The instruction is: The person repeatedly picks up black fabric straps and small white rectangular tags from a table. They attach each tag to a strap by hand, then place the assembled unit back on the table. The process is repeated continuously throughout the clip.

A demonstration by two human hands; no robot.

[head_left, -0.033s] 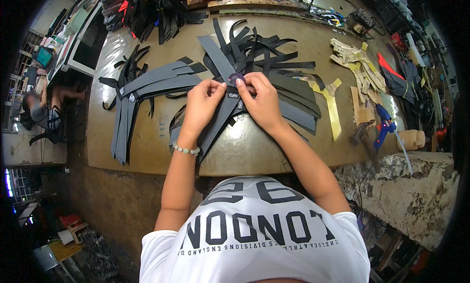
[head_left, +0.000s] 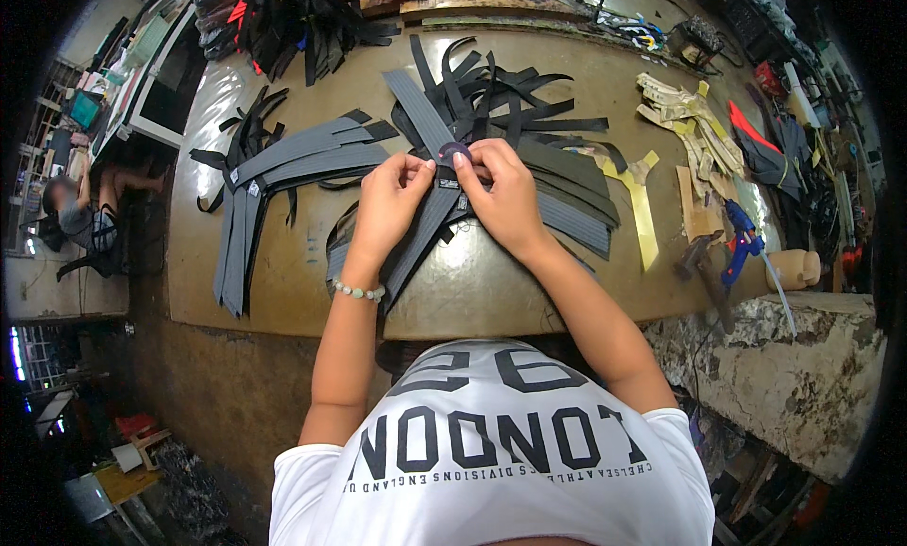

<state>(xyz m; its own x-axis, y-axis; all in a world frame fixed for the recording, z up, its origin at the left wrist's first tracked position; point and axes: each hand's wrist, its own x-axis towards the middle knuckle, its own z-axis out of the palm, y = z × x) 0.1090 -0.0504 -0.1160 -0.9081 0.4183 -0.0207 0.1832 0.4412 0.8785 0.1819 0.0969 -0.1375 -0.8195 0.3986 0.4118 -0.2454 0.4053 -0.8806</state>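
Over the middle of the table, a grey ribbed strap piece (head_left: 421,111) with black ends lies between my hands. At its crossing sits a small round dark purple disc (head_left: 454,153). My left hand (head_left: 395,189), with a bead bracelet at the wrist, pinches the strap's left edge. My right hand (head_left: 499,185) grips the strap's right side, thumb resting against the disc. Just below the fingers a small black-and-white label (head_left: 448,183) shows. More grey and black strap pieces (head_left: 572,187) are piled under and behind my hands. The undersides of the fingers are hidden.
Stacked grey strap pieces (head_left: 248,201) lie to the left. On the right are yellowish strap-shaped pieces (head_left: 694,130), a blue glue gun (head_left: 744,239) and a hammer-like tool (head_left: 704,272). Black and red straps (head_left: 307,22) heap at the far left. A person (head_left: 80,206) sits beyond the table's left side.
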